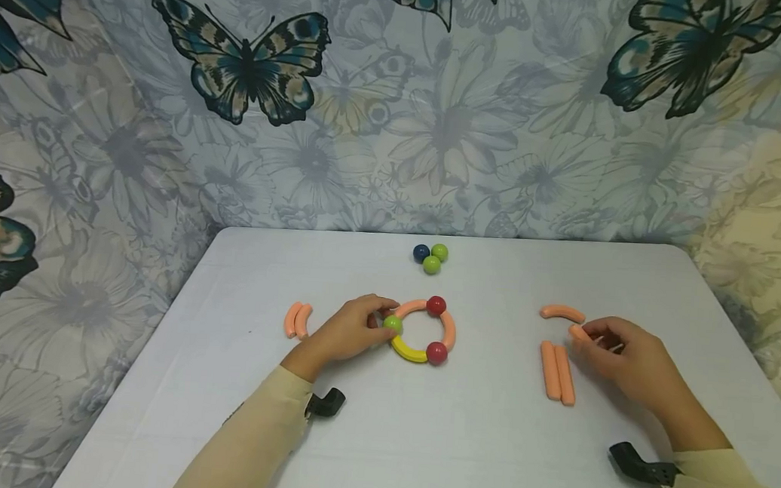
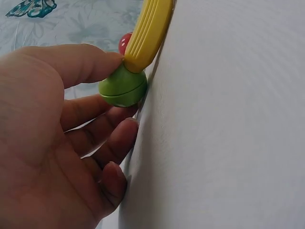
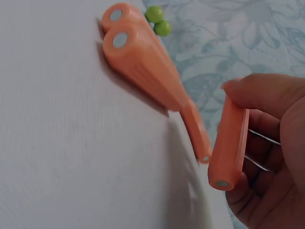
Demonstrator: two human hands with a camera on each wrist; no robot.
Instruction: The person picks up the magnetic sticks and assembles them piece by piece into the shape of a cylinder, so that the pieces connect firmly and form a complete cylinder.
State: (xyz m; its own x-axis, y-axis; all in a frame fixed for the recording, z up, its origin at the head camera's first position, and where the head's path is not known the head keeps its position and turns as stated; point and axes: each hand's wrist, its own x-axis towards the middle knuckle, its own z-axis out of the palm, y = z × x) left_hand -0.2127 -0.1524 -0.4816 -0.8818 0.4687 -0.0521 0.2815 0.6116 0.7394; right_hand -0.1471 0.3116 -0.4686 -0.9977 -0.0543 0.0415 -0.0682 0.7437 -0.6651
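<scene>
I see my left hand [image 1: 350, 330] at centre frame, thumb and fingers pinching the green ball [image 1: 393, 323] on the ring [image 1: 423, 329] of curved sticks and balls lying flat on the white worktop [image 1: 458, 445]. My right hand [image 1: 617, 354], right of centre, pinches a short orange stick [image 3: 228, 143], lifted just beside two straight orange sticks [image 1: 558, 371]. A curved orange stick [image 1: 562, 312] lies above them. Open worktop fills the lower frame; three loose balls [image 1: 430, 257] sit near the far edge, two orange curves [image 1: 297, 319] left of the ring.
</scene>
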